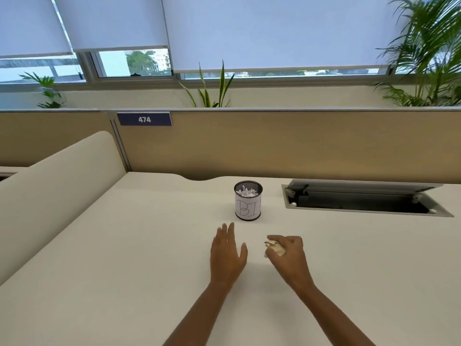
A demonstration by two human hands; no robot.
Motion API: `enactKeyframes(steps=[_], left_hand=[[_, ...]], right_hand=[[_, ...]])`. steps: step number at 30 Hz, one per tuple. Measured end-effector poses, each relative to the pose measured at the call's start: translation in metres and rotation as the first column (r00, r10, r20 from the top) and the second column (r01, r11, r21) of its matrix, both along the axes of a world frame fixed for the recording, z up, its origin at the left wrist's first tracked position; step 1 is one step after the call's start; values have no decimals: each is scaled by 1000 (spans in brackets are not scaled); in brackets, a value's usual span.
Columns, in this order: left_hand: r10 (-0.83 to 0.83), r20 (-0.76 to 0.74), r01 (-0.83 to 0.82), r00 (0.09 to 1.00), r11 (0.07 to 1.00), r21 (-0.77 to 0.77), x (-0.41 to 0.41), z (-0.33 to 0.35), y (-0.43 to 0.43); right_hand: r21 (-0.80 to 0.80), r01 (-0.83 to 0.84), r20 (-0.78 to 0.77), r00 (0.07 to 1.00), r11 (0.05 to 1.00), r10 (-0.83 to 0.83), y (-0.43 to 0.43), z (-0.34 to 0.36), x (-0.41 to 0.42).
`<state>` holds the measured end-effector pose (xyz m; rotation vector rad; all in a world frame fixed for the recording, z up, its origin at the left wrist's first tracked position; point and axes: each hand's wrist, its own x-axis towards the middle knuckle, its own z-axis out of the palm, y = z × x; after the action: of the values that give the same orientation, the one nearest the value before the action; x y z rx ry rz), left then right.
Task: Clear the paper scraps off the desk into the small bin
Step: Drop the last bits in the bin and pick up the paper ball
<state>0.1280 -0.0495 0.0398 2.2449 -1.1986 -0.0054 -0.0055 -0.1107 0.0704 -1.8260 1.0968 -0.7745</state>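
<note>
Bin (248, 204): upright on the table (124, 245), ahead of both hands, wrapped in a hand-lettered paper label; white paper already heaped inside, up near the rim.
Right hand (287, 250): curled closed around a wad of paper scraps (274, 248), just above or on the table; contact hard to tell.
Left hand (228, 253): spread flat and wide, palm down, holding nothing, low over the table.
Scraps relative to bin: nearer the camera and slightly to the right; bin straight ahead and a little left of the closed hand, near but apart.
Nearer hand: left fingertips closest to the bin, yet empty; right carries the load.
Key relation: bin mouth faces up, so likely a lift forward and leftward, then release from above the rim.
Remaining scraps: none visible loose on the table; probably the last handful.
Risk: bin nearly full, so pieces may spill over the edge.
Cable hatch (361, 199): open, right of the bin, well clear of the path.
</note>
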Motion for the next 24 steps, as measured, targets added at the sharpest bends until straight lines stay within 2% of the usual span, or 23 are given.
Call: enactKeyframes(steps=[6, 12, 16, 19, 24], left_hand=[[-47, -104, 31, 993, 989, -146, 39, 37, -58], [-123, -118, 115, 985, 991, -70, 71, 52, -112], [-141, -143, 144, 980, 989, 12, 81, 44, -133], [-152, -198, 145, 968, 988, -45, 84, 32, -139], [-178, -196, 154, 964, 979, -132, 88, 17, -142]], right_hand=[[-182, 9, 14, 1000, 983, -7, -55, 43, 52], [-325, 19, 3, 1000, 946, -19, -101, 67, 98], [-328, -31, -26, 999, 944, 24, -117, 62, 128], [-286, -81, -120, 992, 955, 48, -124, 45, 141], [-278, -94, -221, 975, 956, 32, -136, 26, 151]])
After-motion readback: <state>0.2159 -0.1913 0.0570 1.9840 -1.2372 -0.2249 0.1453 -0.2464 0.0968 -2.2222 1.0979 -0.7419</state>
